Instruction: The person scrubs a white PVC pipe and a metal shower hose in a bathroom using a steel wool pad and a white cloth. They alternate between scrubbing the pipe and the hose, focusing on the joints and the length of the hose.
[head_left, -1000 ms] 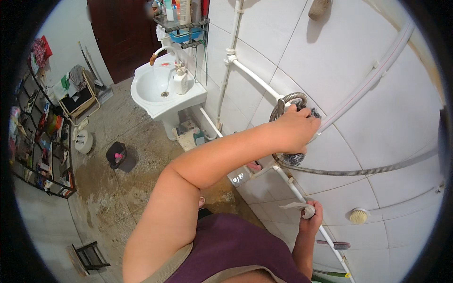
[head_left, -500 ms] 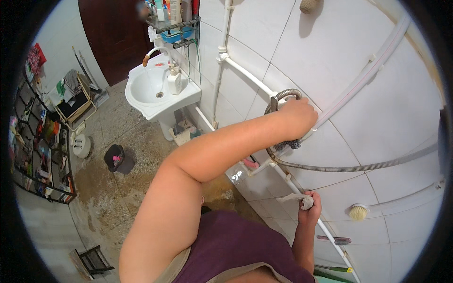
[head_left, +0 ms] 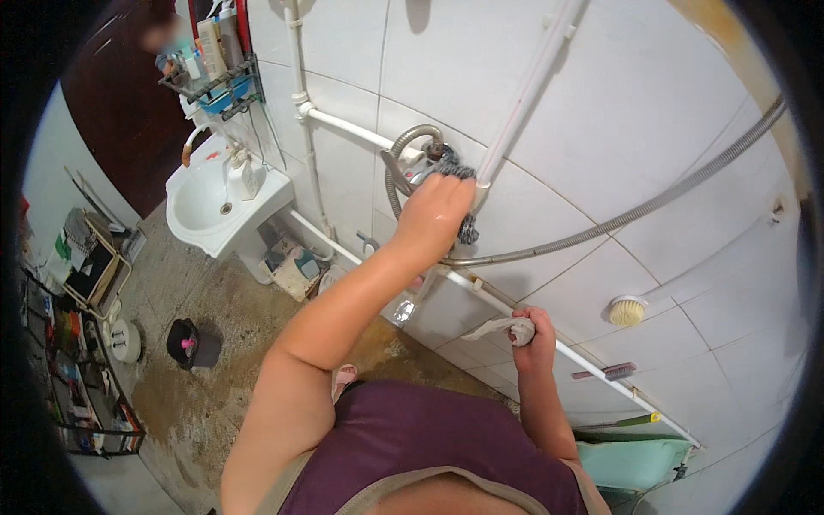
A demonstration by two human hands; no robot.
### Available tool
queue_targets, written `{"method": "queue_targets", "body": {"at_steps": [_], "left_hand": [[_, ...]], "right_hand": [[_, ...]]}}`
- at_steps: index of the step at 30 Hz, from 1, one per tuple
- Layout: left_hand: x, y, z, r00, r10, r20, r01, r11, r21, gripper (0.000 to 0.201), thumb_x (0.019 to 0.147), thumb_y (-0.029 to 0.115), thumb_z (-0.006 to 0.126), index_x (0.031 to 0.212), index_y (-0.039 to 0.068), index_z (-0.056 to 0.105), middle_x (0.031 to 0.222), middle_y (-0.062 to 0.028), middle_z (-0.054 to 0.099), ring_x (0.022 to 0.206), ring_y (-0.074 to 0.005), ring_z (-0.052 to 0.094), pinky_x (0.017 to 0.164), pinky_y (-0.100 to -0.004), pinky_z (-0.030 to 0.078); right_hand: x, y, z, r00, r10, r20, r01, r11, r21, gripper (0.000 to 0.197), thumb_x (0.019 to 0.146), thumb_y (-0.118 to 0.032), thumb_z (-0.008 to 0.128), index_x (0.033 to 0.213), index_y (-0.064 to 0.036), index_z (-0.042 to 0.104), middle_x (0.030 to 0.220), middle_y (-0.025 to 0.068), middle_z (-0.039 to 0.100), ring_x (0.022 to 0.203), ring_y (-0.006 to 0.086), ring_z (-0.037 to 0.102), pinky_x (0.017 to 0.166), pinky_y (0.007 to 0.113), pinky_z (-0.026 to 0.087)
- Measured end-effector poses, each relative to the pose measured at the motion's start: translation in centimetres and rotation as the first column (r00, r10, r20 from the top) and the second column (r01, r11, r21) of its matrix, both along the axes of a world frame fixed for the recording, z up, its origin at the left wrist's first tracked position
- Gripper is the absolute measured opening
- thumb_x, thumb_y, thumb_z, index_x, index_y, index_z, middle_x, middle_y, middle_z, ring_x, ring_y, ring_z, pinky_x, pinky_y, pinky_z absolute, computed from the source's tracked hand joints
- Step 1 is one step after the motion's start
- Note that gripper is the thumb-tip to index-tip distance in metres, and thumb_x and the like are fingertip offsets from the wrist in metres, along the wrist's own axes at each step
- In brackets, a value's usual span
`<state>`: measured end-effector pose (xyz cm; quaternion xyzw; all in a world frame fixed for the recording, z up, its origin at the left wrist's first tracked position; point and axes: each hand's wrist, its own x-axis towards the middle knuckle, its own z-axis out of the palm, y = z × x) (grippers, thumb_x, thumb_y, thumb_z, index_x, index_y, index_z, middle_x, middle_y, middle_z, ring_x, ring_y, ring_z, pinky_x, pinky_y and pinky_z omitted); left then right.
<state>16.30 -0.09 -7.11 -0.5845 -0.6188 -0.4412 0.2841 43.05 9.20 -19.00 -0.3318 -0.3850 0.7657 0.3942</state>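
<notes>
My left hand (head_left: 436, 212) is closed around a dark grey, crinkled scouring pad (head_left: 461, 166), which shows above and below the fingers. It is up against the tiled wall at the shower tap (head_left: 419, 174), part of which is hidden behind hand and pad. A coiled metal shower hose (head_left: 549, 246) loops round the tap and runs off to the right. Lower and to the right, my right hand (head_left: 538, 341) grips a crumpled white cloth or tissue (head_left: 521, 331), with a loose end trailing left. That hand is beside the white wall pipe.
A white washbasin (head_left: 199, 202) with a pump bottle (head_left: 244, 176) stands to the left, under a shelf of bottles (head_left: 215, 60). A dark bucket (head_left: 204, 347) sits on the wet floor. On the wall hang a round brush (head_left: 628, 311) and a pink-handled brush (head_left: 606, 372).
The view has swung, so the wall and basin appear further left. My left hand has turned at the tap, and more of the pad now shows. My right hand keeps hold of the white cloth.
</notes>
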Motion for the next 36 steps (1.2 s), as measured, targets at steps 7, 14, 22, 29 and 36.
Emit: {"method": "queue_targets", "body": {"at_steps": [7,14,22,29,36], "left_hand": [[3.5,1.0,-5.7,-0.149,-0.630,0.762,-0.097,0.776,0.623,0.035,0.091,0.006,0.057,0.124,-0.002,0.051,0.107,-0.0051,0.055,0.095,-0.0128,0.053,0.082,-0.0284,0.045],[5.0,1.9,-5.7,0.208,-0.508,0.836,0.178,0.860,0.478,0.070,0.081,-0.005,0.056,0.145,0.000,0.028,0.129,-0.0088,0.046,0.100,-0.0113,0.048,0.087,-0.0274,0.041],[6.3,6.2,-4.7,0.442,-0.308,0.843,-0.133,0.906,0.401,0.088,0.075,0.014,0.077,0.140,-0.005,0.022,0.140,-0.0251,0.032,0.130,-0.0307,0.034,0.110,-0.0371,0.025],[5.6,7.4,-4.2,0.231,-0.336,0.913,-0.235,0.891,0.388,0.074,0.073,0.022,0.080,0.126,-0.006,0.036,0.120,-0.0216,0.049,0.110,-0.0272,0.049,0.097,-0.0353,0.038],[3.6,8.1,-6.5,0.586,-0.149,0.797,-0.175,0.936,0.304,0.062,0.075,0.031,0.076,0.115,-0.005,0.047,0.100,-0.0240,0.055,0.093,-0.0402,0.054,0.083,-0.0439,0.043]], "right_hand": [[2.9,0.1,-0.3,0.998,-0.068,-0.016,0.068,0.998,-0.015,0.013,0.089,-0.015,0.052,0.092,-0.0034,0.057,0.086,0.0128,0.064,0.074,0.0219,0.058,0.059,0.034,0.046],[4.6,0.9,-1.0,0.995,-0.092,-0.040,0.091,0.995,-0.034,0.012,0.089,-0.015,0.052,0.094,-0.0044,0.056,0.087,0.0132,0.064,0.073,0.0225,0.058,0.056,0.035,0.046],[3.5,1.7,-1.1,0.994,-0.109,0.004,0.109,0.991,-0.080,0.012,0.089,-0.014,0.052,0.093,-0.0033,0.055,0.085,0.0144,0.064,0.071,0.0225,0.058,0.054,0.034,0.044],[2.6,2.5,-1.9,0.997,-0.080,-0.004,0.079,0.993,-0.090,0.011,0.088,-0.013,0.052,0.092,-0.0034,0.056,0.085,0.0140,0.064,0.070,0.0222,0.058,0.054,0.033,0.046],[1.7,2.8,-1.9,0.998,-0.056,0.033,0.059,0.992,-0.115,0.011,0.088,-0.014,0.051,0.090,-0.0047,0.056,0.084,0.0129,0.064,0.070,0.0206,0.058,0.053,0.033,0.045]]}}
